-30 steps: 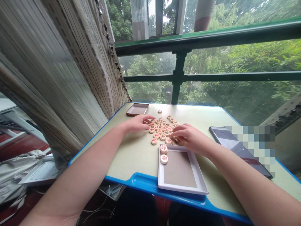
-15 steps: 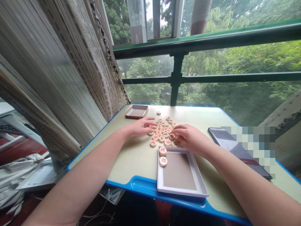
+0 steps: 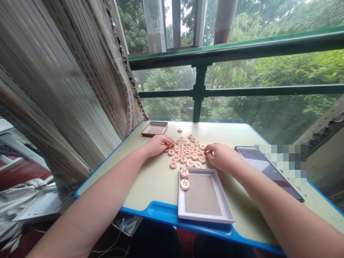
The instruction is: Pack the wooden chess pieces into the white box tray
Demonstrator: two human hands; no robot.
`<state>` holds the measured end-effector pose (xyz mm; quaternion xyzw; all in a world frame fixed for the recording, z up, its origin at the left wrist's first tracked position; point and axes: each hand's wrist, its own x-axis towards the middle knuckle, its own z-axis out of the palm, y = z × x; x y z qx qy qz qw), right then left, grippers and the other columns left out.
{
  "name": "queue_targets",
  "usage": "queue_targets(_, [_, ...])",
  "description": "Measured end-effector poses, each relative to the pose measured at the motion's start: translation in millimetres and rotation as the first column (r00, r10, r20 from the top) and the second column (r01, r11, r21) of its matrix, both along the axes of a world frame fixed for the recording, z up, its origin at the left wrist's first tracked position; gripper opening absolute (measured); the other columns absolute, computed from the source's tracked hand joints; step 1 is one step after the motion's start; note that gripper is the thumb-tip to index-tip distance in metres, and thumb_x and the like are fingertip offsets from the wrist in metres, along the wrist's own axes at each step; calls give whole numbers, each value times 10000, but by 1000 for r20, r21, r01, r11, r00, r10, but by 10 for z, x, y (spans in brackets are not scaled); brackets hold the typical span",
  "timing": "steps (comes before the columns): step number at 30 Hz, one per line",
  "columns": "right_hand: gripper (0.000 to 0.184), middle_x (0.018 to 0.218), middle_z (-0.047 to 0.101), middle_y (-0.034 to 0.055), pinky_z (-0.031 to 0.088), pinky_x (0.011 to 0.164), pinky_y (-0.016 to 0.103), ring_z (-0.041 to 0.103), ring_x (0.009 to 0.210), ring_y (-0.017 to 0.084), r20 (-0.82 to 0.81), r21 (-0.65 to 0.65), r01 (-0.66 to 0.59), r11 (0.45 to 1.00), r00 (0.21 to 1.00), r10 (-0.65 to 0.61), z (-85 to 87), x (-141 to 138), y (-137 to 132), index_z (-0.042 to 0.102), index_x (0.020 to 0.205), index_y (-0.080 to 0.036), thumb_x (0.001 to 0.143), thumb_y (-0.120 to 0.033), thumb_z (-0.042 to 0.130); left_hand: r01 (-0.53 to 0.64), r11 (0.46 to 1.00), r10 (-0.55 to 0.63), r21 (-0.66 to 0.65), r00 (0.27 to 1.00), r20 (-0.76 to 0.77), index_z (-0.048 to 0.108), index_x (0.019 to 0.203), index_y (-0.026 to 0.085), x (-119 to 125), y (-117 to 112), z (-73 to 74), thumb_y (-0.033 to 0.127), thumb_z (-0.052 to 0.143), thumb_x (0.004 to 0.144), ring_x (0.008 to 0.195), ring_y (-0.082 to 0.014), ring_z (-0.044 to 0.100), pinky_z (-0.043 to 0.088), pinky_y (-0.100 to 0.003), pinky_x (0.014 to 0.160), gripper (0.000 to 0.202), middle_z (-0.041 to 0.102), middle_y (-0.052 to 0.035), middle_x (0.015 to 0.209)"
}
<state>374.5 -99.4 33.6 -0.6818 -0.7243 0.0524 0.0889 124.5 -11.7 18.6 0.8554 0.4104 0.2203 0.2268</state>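
Several round wooden chess pieces [image 3: 186,152] with red and dark characters lie in a cluster on the pale table [image 3: 156,179]. My left hand [image 3: 158,144] rests at the cluster's left edge, fingers loosely stretched, tips touching the nearest pieces. At the cluster's right edge my right hand [image 3: 222,156] has its fingers curled, and thumb and forefinger pinch a piece there. A white tray [image 3: 224,204] lies in front of the cluster. Two red-marked pieces [image 3: 184,178] sit in its near-left corner.
A brown tray [image 3: 154,128] sits at the table's far left corner, with a lone piece [image 3: 180,130] beside it. A dark phone [image 3: 266,170] lies at the right. A curtain [image 3: 80,79] hangs on the left, and a green window railing [image 3: 242,46] runs behind the blue-edged table.
My right hand has slid off the pieces to the cluster's right edge, uncovering them. My left hand has drawn back slightly to the left edge. The view has shifted a little.
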Motion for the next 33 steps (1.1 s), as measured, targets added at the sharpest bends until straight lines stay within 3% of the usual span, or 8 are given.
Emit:
queue_targets(4, [296, 1026, 643, 68, 409, 703, 276, 586, 885, 203, 5, -27, 13, 1000, 1000, -12, 13, -10, -7, 680, 928, -233, 814, -251, 408, 20, 996, -13, 86, 996, -89, 715, 930, 180, 1, -28, 21, 225, 506, 794, 882, -172, 607, 479, -281, 846, 254, 631, -64, 1020])
queue_targets(9, [340, 1082, 629, 72, 409, 673, 278, 577, 916, 209, -8, -38, 53, 998, 999, -53, 51, -22, -34, 614, 1087, -223, 823, -309, 418, 5, 993, 12, 117, 989, -146, 708, 947, 180, -3, -40, 27, 253, 503, 807, 853, -172, 606, 485, -284, 813, 259, 613, -68, 1014])
queue_targets(16, [256, 976, 636, 46, 383, 615, 258, 582, 810, 186, 39, -74, -13, 997, 999, 16, 37, 11, -37, 659, 896, -249, 739, -237, 457, -14, 980, 26, 199, 998, -58, 722, 886, 213, 87, -123, 51, 147, 498, 748, 1039, -216, 535, 416, -360, 958, 271, 641, -31, 1071])
queue_targets(22, [282, 976, 646, 55, 376, 594, 261, 584, 798, 188, 45, -51, 4, 999, 999, -2, 31, -5, -44, 649, 932, -241, 744, -268, 441, 166, 977, -162, 133, 986, -46, 693, 993, 224, 208, -220, 9, 108, 474, 772, 1158, -198, 470, 372, -368, 1017, 332, 628, -7, 1170])
queue_targets(26, [293, 985, 653, 54, 381, 600, 267, 587, 814, 193, 52, -54, 17, 998, 999, -14, 39, -22, -54, 647, 955, -246, 757, -277, 434, 180, 977, -174, 110, 983, -64, 702, 945, 213, 227, -232, -13, 140, 459, 822, 1152, -188, 476, 391, -357, 1001, 282, 656, -11, 1122])
queue_targets(33, [300, 1000, 669, 59, 377, 586, 274, 596, 855, 216, -8, -80, 196, 977, 980, -197, 90, 12, -34, 639, 985, -235, 774, -291, 433, 202, 969, -185, 143, 975, -126, 700, 944, 213, 205, -258, 52, 101, 435, 811, 1158, -194, 469, 403, -365, 989, 317, 649, -3, 1137])
